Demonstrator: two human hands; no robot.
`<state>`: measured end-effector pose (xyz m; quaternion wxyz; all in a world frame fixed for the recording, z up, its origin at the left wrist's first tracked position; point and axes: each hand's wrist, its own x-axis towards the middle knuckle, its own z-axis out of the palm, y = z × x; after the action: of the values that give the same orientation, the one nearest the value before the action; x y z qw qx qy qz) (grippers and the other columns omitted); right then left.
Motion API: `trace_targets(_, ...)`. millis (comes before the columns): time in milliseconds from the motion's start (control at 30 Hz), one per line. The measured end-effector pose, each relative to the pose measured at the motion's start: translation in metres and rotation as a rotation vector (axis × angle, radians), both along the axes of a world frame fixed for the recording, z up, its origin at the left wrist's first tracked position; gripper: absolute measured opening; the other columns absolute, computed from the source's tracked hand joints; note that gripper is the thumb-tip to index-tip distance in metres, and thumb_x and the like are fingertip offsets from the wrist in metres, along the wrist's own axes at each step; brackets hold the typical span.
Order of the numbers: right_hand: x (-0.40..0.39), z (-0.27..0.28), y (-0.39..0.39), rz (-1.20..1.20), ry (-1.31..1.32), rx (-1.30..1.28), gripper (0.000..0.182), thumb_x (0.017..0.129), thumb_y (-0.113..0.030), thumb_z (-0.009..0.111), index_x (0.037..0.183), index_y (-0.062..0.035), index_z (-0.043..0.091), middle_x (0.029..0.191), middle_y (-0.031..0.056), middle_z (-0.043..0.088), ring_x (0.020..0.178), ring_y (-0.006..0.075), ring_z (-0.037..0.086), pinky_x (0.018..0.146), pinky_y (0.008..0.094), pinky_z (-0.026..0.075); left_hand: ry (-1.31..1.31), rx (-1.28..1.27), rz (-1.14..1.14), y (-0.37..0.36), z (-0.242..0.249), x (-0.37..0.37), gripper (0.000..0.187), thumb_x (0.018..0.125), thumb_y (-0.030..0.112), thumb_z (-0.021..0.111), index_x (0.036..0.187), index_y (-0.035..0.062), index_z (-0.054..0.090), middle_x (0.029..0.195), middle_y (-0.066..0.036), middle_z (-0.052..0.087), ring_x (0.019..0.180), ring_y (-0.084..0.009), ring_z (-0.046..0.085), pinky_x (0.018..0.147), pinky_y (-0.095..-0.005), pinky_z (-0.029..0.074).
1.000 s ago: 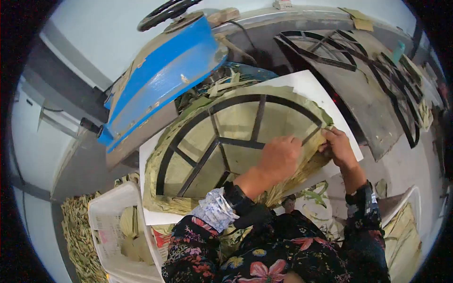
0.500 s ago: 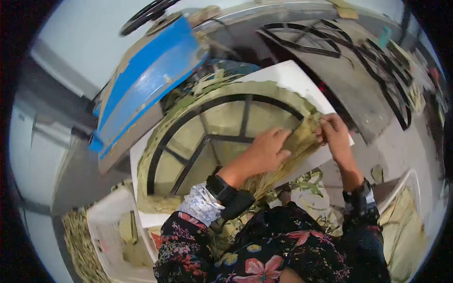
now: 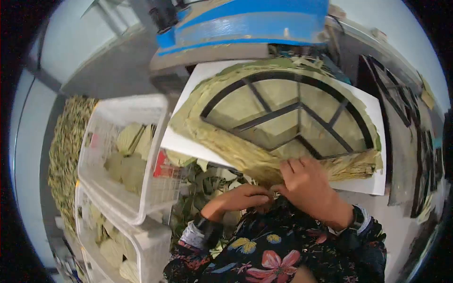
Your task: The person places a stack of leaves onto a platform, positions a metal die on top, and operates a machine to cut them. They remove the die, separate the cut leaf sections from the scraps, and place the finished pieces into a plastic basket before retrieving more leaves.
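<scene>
Just beyond both hands' grip (image 3: 273,191), leaf stack (image 3: 245,153)

White baskets (image 3: 123,155) left, blue machine (image 3: 245,23) beyond, crowded.

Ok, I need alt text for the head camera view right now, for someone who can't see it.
Both hands meet at the near edge of a fan-shaped stack of dried leaves, the left hand and right hand pinching at its lower fringe. A black metal frame lies on the stack, on a white board. White crates of cut leaves stand to the left.
</scene>
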<state>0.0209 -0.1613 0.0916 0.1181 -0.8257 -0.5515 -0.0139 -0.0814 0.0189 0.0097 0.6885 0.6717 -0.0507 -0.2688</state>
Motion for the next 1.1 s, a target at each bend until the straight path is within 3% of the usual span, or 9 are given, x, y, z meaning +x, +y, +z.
trace_targets(67, 0.0, -0.014, 0.007, -0.072, -0.118, -0.208, 0.045, 0.064, -0.028, 0.072, 0.096, 0.0001, 0.057, 0.09, 0.0123, 0.058, 0.083, 0.027, 0.057, 0.07, 0.0357, 0.047, 0.019, -0.035, 0.054, -0.007, -0.022, -0.008, 0.032, 0.092, 0.022, 0.05, 0.111, -0.0025, 0.055, 0.09, -0.008, 0.062, 0.077, -0.0141, 0.06, 0.068, -0.0275, 0.048)
trace_targets(200, 0.004, -0.021, 0.011, 0.023, -0.25, -0.076, 0.038, 0.064, -0.031, 0.072, 0.084, -0.0024, 0.06, 0.075, 0.0087, 0.058, 0.076, 0.0249, 0.058, 0.061, 0.0328, 0.049, -0.013, 0.009, 0.36, -0.025, -0.045, -0.016, 0.031, 0.091, 0.021, 0.049, 0.11, -0.0026, 0.054, 0.088, -0.007, 0.061, 0.076, -0.0128, 0.057, 0.068, -0.0274, 0.047)
trace_targets(333, -0.003, -0.007, 0.011, -0.079, -0.143, -0.198, 0.045, 0.067, -0.031, 0.072, 0.096, -0.0016, 0.056, 0.089, 0.012, 0.058, 0.084, 0.0286, 0.057, 0.07, 0.0368, 0.049, 0.033, -0.25, 0.536, -0.034, -0.057, -0.016, 0.032, 0.092, 0.017, 0.048, 0.117, -0.0025, 0.05, 0.102, -0.007, 0.059, 0.092, -0.0132, 0.054, 0.08, -0.0286, 0.045)
trace_targets(400, 0.002, -0.002, 0.001, -0.102, -0.076, -0.199, 0.048, 0.069, -0.032, 0.071, 0.102, -0.0014, 0.054, 0.095, 0.0131, 0.058, 0.089, 0.0311, 0.056, 0.074, 0.0385, 0.049, -0.16, -0.186, 0.723, -0.04, -0.054, -0.017, 0.025, 0.09, 0.019, 0.05, 0.105, -0.0004, 0.056, 0.083, -0.004, 0.06, 0.072, -0.0101, 0.055, 0.066, -0.0252, 0.046)
trace_targets(600, 0.022, -0.004, -0.034, -0.033, 0.159, -0.129, 0.046, 0.077, -0.023, 0.066, 0.116, -0.0039, 0.051, 0.108, 0.0144, 0.057, 0.099, 0.0359, 0.054, 0.084, 0.0413, 0.046, -0.046, -0.089, 0.648, -0.037, -0.039, -0.03, 0.025, 0.092, 0.022, 0.048, 0.102, 0.0003, 0.058, 0.081, -0.005, 0.061, 0.072, -0.0107, 0.056, 0.063, -0.0255, 0.047)
trace_targets(667, 0.035, -0.01, -0.037, 0.002, 0.229, -0.046, 0.036, 0.08, -0.02, 0.062, 0.112, -0.005, 0.054, 0.101, 0.0151, 0.06, 0.091, 0.0347, 0.057, 0.08, 0.0406, 0.047, -0.145, -0.027, 0.5, -0.037, -0.032, -0.028, 0.031, 0.093, 0.021, 0.048, 0.113, -0.003, 0.054, 0.095, -0.005, 0.062, 0.084, -0.011, 0.055, 0.078, -0.0258, 0.045)
trace_targets(800, 0.036, -0.003, -0.027, -0.215, 0.497, 0.114, 0.027, 0.077, -0.015, 0.065, 0.099, -0.0016, 0.06, 0.098, 0.0155, 0.062, 0.088, 0.0341, 0.059, 0.075, 0.0378, 0.048, -0.164, -0.153, 0.593, -0.051, -0.017, -0.02, 0.034, 0.094, 0.021, 0.048, 0.115, -0.0047, 0.051, 0.094, -0.005, 0.062, 0.085, -0.0113, 0.056, 0.077, -0.0258, 0.045)
trace_targets(967, 0.009, -0.013, -0.019, 0.004, -0.069, 0.015, 0.028, 0.079, -0.03, 0.063, 0.089, -0.0046, 0.055, 0.085, 0.0134, 0.061, 0.078, 0.0294, 0.061, 0.063, 0.0391, 0.049, -0.066, -0.26, 0.644, -0.059, -0.016, -0.015, 0.032, 0.094, 0.02, 0.047, 0.114, -0.0048, 0.05, 0.096, -0.008, 0.063, 0.086, -0.013, 0.057, 0.077, -0.0275, 0.047)
trace_targets(1100, 0.007, -0.008, -0.009, -0.029, -0.122, -0.117, 0.034, 0.077, -0.037, 0.063, 0.085, -0.0049, 0.056, 0.083, 0.014, 0.06, 0.077, 0.0287, 0.061, 0.062, 0.0388, 0.049, -0.07, -0.381, 0.703, -0.062, -0.021, -0.013, 0.031, 0.094, 0.019, 0.046, 0.113, -0.0047, 0.05, 0.097, -0.01, 0.063, 0.082, -0.0154, 0.059, 0.075, -0.0282, 0.048)
